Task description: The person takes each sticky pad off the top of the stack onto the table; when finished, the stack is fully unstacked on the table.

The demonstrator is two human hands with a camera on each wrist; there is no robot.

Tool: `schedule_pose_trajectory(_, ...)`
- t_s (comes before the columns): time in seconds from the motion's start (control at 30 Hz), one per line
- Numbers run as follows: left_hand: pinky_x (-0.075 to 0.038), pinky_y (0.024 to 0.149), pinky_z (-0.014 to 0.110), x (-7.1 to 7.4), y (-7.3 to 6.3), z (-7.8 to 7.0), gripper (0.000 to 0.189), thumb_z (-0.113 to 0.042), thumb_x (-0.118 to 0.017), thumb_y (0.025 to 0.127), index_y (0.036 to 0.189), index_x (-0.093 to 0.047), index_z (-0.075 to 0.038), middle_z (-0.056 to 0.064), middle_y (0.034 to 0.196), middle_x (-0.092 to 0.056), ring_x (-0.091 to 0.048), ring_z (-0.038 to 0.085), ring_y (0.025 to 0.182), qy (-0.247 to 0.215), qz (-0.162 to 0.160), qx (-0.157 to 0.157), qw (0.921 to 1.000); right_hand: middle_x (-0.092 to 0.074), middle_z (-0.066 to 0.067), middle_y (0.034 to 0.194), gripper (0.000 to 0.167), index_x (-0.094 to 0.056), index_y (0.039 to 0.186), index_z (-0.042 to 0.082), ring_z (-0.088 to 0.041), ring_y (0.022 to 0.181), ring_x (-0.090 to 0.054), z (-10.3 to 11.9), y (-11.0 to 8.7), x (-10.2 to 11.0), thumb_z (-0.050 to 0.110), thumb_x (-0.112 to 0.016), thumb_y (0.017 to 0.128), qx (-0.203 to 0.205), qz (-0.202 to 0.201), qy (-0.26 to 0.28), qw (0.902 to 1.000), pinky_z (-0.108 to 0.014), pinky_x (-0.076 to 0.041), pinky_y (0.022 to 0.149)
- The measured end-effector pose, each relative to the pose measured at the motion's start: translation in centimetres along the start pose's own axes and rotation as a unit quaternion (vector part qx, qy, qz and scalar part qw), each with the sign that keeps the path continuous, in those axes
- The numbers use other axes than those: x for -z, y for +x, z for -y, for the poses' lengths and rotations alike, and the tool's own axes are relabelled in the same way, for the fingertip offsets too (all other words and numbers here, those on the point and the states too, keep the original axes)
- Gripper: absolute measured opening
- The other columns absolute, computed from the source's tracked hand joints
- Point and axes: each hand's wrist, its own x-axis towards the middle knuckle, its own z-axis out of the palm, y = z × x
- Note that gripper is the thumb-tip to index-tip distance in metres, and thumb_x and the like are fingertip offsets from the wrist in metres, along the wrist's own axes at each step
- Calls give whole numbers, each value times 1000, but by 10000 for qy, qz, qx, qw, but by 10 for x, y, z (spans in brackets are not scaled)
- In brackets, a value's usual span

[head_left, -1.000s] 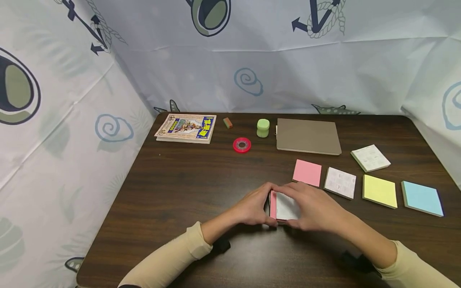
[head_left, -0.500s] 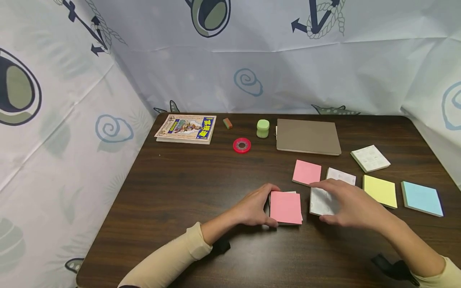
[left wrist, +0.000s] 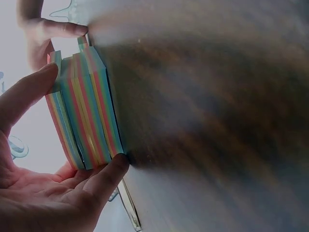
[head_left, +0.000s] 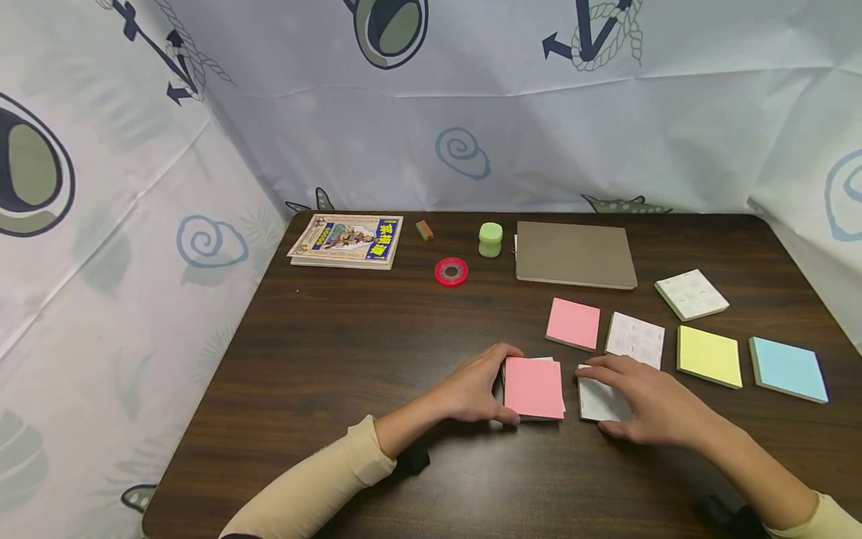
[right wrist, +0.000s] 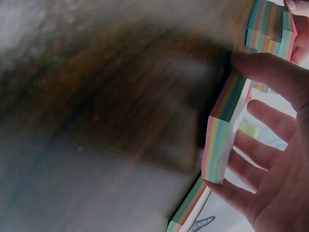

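A stack of multicoloured sticky note pads with a pink top (head_left: 534, 388) stands near the middle front of the table. My left hand (head_left: 474, 388) holds this stack by its left side; in the left wrist view the thumb presses a top corner and a finger touches the lower edge. To its right, my right hand (head_left: 649, 400) grips a white-topped sticky note pad (head_left: 599, 402) between thumb and fingers. That pad lies at table level, apart from the stack. The striped edge of the pad (right wrist: 219, 145) shows in the right wrist view.
Behind the right hand lie a pink pad (head_left: 573, 323), a printed white pad (head_left: 635, 338), a yellow pad (head_left: 709, 356), a blue pad (head_left: 789, 369) and another white pad (head_left: 692, 294). Farther back are a notebook (head_left: 575, 254), red tape roll (head_left: 451, 272), green container (head_left: 490, 239), eraser (head_left: 424, 230) and booklet (head_left: 346, 241).
My right hand has taken the white-topped pad off the stack, moved it right and lowered it to the table. The pink top is now uncovered. My left hand has stayed at the stack.
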Motion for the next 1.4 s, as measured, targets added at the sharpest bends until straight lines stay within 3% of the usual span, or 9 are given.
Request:
schedule_pose_trajectory(0.37, -40, 97, 27, 0, 0, 0, 82, -23, -92, 66, 133, -46, -11, -1, 125, -54, -53, 12, 110, 28, -5, -34, 10000, -57, -7, 134, 73, -59, 134, 14, -28, 121, -54, 3, -3, 7, 38, -87, 70, -30, 104, 60, 9999, -49, -49, 89)
schedule_pose_trajectory(0.53, -40, 98, 27, -1, 0, 0, 83, -24, -92, 66, 133, -46, -10, 0, 126, -54, -53, 12, 111, 43, -16, -55, 10000, -58, -4, 132, 70, -61, 132, 15, -23, 118, -56, 6, 0, 21, 44, -85, 73, 45, -190, -3, 9998, -45, -51, 86)
schedule_pose_trajectory(0.7, -41, 97, 28, 0, 0, 0, 83, -25, -92, 65, 133, -47, -11, 0, 126, -54, -53, 12, 112, 81, -28, -49, 10000, -54, -3, 136, 69, -58, 135, 17, -21, 119, -54, 19, 16, 30, 43, -82, 76, 345, -340, 213, 9986, -44, -50, 88)
schedule_pose_trajectory(0.87, -41, 98, 30, 0, 0, 1, 83, -26, -92, 66, 133, -46, -12, 0, 127, -54, -54, 13, 114, 108, 5, -31, 9999, -46, -8, 145, 77, -53, 141, 17, -25, 128, -46, 39, 37, 22, 48, -82, 76, 717, -208, 466, 9961, -48, -45, 97)
schedule_pose_trajectory(1.03, -41, 100, 31, 0, 1, 1, 85, -27, -92, 66, 134, -46, -11, 0, 130, -53, -52, 13, 118, 162, 40, -50, 9998, -49, -11, 141, 84, -52, 141, 14, -28, 130, -46, 51, 50, 9, 47, -85, 72, 953, -13, 484, 9943, -51, -38, 103)
schedule_pose_trajectory(1.2, -41, 100, 31, -1, 1, 0, 89, -27, -93, 64, 135, -45, -9, 2, 131, -52, -53, 14, 118, 421, 126, -105, 9990, -52, -10, 136, 82, -52, 140, 11, -24, 124, -50, 52, 53, 0, 40, -87, 72, 1115, -59, 505, 9925, -46, -42, 100)
schedule_pose_trajectory(1.4, -44, 98, 34, -4, -1, -2, 90, -28, -93, 65, 137, -42, -8, 4, 131, -50, -53, 17, 117, 986, 62, -303, 9946, -53, -6, 133, 77, -54, 138, 12, -21, 121, -51, 52, 56, -3, 35, -87, 72, 1035, -56, 575, 9930, -43, -45, 97)
